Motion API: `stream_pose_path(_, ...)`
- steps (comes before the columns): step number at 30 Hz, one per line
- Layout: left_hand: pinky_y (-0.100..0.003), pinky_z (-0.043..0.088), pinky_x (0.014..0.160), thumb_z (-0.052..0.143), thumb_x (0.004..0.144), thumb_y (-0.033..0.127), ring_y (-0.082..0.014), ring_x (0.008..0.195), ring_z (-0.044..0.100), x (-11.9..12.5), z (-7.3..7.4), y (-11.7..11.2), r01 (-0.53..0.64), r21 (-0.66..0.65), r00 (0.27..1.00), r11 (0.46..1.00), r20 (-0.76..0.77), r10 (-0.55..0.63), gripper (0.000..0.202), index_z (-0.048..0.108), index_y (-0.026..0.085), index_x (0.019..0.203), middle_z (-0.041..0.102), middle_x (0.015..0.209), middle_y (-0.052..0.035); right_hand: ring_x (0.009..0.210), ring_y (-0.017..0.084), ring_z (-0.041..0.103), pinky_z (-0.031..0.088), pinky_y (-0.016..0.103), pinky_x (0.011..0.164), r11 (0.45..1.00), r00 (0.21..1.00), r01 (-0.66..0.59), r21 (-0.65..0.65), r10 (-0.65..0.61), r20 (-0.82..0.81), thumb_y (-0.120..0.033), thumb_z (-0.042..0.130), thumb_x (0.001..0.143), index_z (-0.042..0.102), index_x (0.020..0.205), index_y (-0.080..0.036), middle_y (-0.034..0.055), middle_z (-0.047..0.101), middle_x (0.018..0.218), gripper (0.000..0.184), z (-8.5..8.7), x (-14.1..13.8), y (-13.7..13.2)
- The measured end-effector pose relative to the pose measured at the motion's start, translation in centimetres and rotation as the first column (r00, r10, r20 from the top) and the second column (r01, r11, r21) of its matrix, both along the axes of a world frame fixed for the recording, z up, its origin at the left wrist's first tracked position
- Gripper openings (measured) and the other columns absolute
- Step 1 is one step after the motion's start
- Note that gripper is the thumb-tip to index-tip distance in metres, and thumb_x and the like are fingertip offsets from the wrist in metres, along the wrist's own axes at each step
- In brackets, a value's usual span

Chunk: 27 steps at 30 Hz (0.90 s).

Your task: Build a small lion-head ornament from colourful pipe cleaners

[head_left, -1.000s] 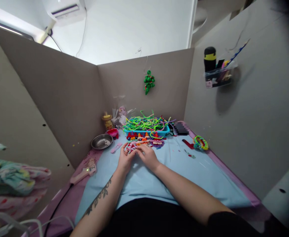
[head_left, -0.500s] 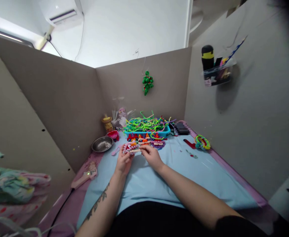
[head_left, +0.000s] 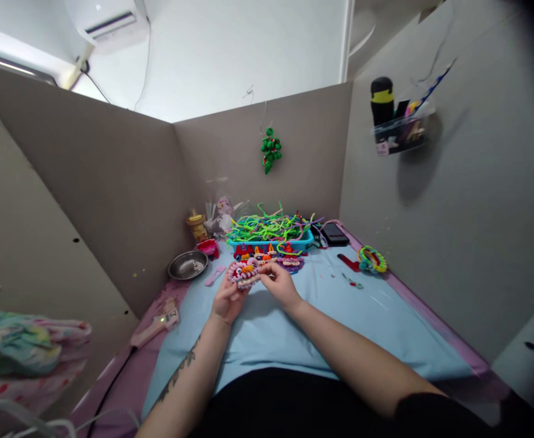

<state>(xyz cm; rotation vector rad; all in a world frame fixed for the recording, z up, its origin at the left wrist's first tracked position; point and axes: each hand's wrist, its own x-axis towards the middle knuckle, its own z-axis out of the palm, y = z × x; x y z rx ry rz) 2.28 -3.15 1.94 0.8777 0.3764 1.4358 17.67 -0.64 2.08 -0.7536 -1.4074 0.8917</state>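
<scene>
My left hand (head_left: 225,300) holds a pink and red pipe-cleaner figure (head_left: 243,272) lifted a little off the light blue cloth (head_left: 340,328). My right hand (head_left: 281,285) pinches the figure's right side with fingertips. Just beyond the hands lie several finished pipe-cleaner figures (head_left: 281,258) in a row. Behind them stands a blue tray (head_left: 271,242) heaped with green, yellow and purple pipe cleaners.
A steel bowl (head_left: 187,265) sits at the left, a pink glue gun (head_left: 154,325) nearer on the pink table edge. A coiled pipe-cleaner ring (head_left: 373,259), red tool (head_left: 348,262) and black phone (head_left: 334,233) lie right. Grey partitions enclose the desk; a green ornament (head_left: 270,149) hangs behind.
Both hands have lifted the pink figure off the cloth and drawn it slightly toward me; a second ago they rested flat on the cloth over it.
</scene>
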Motion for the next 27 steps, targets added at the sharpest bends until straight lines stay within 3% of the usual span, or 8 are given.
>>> stream_pose_path(3,-0.046,0.032,0.101,0.070,0.062,0.017,-0.0271,0.116,0.048,0.0,0.0,0.0,0.000,0.004,1.000,1.000,-0.022,0.000,0.062,0.047,0.024,0.119,0.052,0.126,-0.0093,0.070,0.015,0.054,0.045,0.025,0.060,1.000,1.000,0.005,-0.023,-0.006,-0.011,-0.021,0.057,0.066,0.056,0.071,-0.018,0.0005,0.057,0.073,0.006,0.0,-0.1,0.2)
stream_pose_path(6,-0.045,0.033,0.100,0.070,0.063,0.019,-0.0274,0.116,0.048,-0.1,-0.1,0.1,0.010,-0.004,1.000,1.000,-0.029,-0.010,0.062,0.047,0.025,0.120,0.052,0.126,-0.0091,0.066,0.013,0.053,0.045,0.024,0.055,0.986,0.989,-0.087,-0.142,0.068,-0.134,-0.022,0.061,0.062,0.052,0.075,-0.019,-0.0016,0.056,0.072,0.016,0.0,-0.3,0.4)
stream_pose_path(10,-0.043,0.036,0.097,0.069,0.063,0.018,-0.0265,0.113,0.050,-0.4,-0.2,0.1,0.039,-0.040,0.999,0.998,-0.034,-0.041,0.061,0.047,0.026,0.120,0.053,0.125,-0.0084,0.068,0.012,0.058,0.047,0.024,0.058,0.875,0.886,-0.346,-0.338,0.187,-0.424,-0.019,0.066,0.058,0.047,0.087,-0.022,-0.0029,0.060,0.078,0.034,0.1,-0.5,0.2)
stream_pose_path(14,-0.039,0.039,0.093,0.068,0.066,0.019,-0.0231,0.106,0.054,-0.4,-0.1,0.0,0.072,-0.054,0.996,0.996,-0.043,-0.074,0.058,0.047,0.024,0.120,0.055,0.121,-0.0081,0.069,0.013,0.061,0.047,0.025,0.062,0.798,0.795,-0.485,-0.357,0.231,-0.561,-0.016,0.068,0.056,0.046,0.090,-0.021,-0.0026,0.063,0.075,0.041,0.2,-0.5,0.1)
stream_pose_path(21,-0.029,0.042,0.088,0.072,0.062,0.010,-0.0155,0.100,0.057,0.1,-0.6,0.7,-0.046,-0.055,0.997,0.997,-0.058,0.043,0.073,0.040,0.027,0.125,0.057,0.116,-0.0052,0.073,0.014,0.062,0.047,0.026,0.065,0.836,0.771,-0.450,-0.315,0.186,-0.609,-0.013,0.068,0.054,0.044,0.086,-0.022,-0.0032,0.063,0.078,0.042,-0.1,-0.7,0.4)
stream_pose_path(27,-0.026,0.045,0.080,0.072,0.067,0.014,-0.0131,0.088,0.061,0.0,-1.5,1.6,-0.145,-0.098,0.988,0.985,-0.075,0.139,0.059,0.046,0.025,0.118,0.063,0.100,-0.0031,0.068,0.014,0.061,0.046,0.026,0.061,0.883,0.841,-0.358,-0.303,0.165,-0.515,-0.013,0.065,0.053,0.042,0.090,-0.023,-0.0041,0.063,0.074,0.045,-0.4,-1.1,0.2)
